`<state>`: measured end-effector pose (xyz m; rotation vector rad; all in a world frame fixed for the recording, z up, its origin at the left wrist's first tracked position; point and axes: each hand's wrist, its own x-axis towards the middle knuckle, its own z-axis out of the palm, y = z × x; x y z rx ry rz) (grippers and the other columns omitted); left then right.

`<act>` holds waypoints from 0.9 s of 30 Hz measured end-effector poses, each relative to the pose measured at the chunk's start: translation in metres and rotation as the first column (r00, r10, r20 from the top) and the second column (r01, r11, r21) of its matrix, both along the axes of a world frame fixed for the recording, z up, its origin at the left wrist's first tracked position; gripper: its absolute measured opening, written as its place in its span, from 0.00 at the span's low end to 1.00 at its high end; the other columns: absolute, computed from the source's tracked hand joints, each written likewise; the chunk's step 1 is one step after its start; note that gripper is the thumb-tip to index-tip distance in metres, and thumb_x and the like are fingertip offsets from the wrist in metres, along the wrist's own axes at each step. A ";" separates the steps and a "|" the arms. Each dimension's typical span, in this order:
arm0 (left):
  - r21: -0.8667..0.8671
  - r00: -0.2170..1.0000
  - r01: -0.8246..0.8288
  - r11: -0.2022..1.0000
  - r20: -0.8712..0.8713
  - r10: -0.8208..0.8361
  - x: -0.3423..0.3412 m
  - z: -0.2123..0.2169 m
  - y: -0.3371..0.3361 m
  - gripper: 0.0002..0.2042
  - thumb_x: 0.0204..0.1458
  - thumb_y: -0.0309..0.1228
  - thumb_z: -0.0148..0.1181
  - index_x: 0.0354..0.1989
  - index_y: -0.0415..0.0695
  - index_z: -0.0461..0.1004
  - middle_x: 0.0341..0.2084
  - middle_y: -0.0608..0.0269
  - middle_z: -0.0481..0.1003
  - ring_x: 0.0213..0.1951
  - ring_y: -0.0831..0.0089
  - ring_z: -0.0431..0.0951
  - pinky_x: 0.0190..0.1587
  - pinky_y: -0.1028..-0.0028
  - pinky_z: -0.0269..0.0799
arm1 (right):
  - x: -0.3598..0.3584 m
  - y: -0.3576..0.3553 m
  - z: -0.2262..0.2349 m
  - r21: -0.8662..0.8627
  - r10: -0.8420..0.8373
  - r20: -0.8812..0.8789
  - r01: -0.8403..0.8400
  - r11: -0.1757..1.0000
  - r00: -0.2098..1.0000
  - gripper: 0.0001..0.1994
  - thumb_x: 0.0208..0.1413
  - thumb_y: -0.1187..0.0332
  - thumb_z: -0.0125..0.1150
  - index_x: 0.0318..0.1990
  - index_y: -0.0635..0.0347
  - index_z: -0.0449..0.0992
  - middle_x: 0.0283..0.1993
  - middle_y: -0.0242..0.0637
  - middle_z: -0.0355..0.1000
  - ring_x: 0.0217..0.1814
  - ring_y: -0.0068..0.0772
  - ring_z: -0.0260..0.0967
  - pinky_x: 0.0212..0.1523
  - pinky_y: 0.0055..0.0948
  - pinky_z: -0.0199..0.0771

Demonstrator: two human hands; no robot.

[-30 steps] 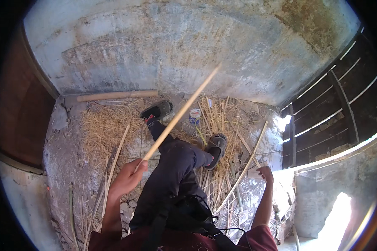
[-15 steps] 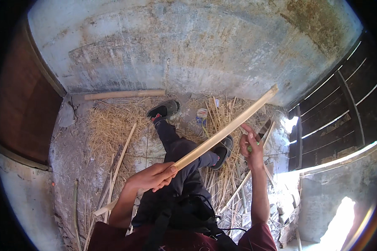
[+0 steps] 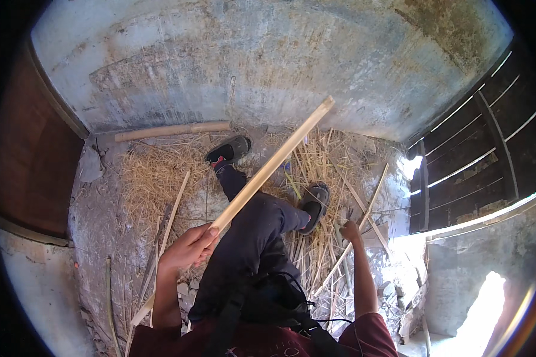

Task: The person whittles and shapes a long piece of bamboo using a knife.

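My left hand (image 3: 190, 247) is closed round a long, pale split bamboo strip (image 3: 274, 163). It slants up and away to the right across my legs, its far end raised in front of the wall. The near end runs back under my left forearm. Down by the floor on the right, my right hand (image 3: 351, 231) is closed on a knife (image 3: 349, 213). Only a little of its dark blade shows; the fingers and handle are small and mostly hidden. Loose bamboo strips (image 3: 375, 193) lie beside that hand.
Heaps of shavings (image 3: 155, 187) spread around my shoes (image 3: 315, 205). A bamboo pole (image 3: 173, 130) lies along the foot of the stained wall (image 3: 268, 65). A brown door panel (image 3: 36, 149) stands left, dark slatted boards (image 3: 470, 154) right. More strips (image 3: 173, 214) lie left of my legs.
My right hand has gone down and away from the bamboo strip, toward the floor, with the knife. My left hand has shifted left, and the strip's far end has swung left.
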<state>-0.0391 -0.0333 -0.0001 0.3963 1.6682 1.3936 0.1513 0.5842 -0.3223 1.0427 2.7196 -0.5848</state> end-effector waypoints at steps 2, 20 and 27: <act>0.005 1.000 -0.011 1.000 0.012 0.010 0.000 -0.002 0.000 0.22 0.79 0.49 0.41 0.37 0.45 0.65 0.18 0.75 0.60 0.16 0.85 0.61 0.18 0.78 0.62 | 0.017 0.008 -0.036 -0.070 0.015 0.129 -0.006 0.998 0.992 0.23 0.49 0.59 0.75 0.48 0.67 0.84 0.56 0.63 0.79 0.61 0.62 0.77 0.64 0.50 0.77; -0.104 0.999 0.050 0.993 0.018 -0.049 0.003 0.004 0.006 0.20 0.79 0.46 0.43 0.36 0.46 0.65 0.18 0.76 0.59 0.16 0.85 0.59 0.18 0.77 0.60 | -0.048 0.032 0.001 0.176 -0.049 -0.581 0.185 0.967 0.813 0.27 0.61 0.72 0.65 0.69 0.59 0.74 0.52 0.60 0.82 0.54 0.66 0.81 0.56 0.54 0.80; -0.087 1.000 0.024 0.996 0.012 -0.023 0.004 0.010 0.015 0.19 0.79 0.47 0.43 0.38 0.46 0.65 0.18 0.76 0.59 0.15 0.85 0.60 0.17 0.77 0.62 | -0.034 -0.014 0.047 -0.165 -0.071 -0.559 -0.027 0.986 0.826 0.26 0.60 0.73 0.67 0.67 0.58 0.74 0.46 0.48 0.83 0.45 0.45 0.82 0.44 0.42 0.80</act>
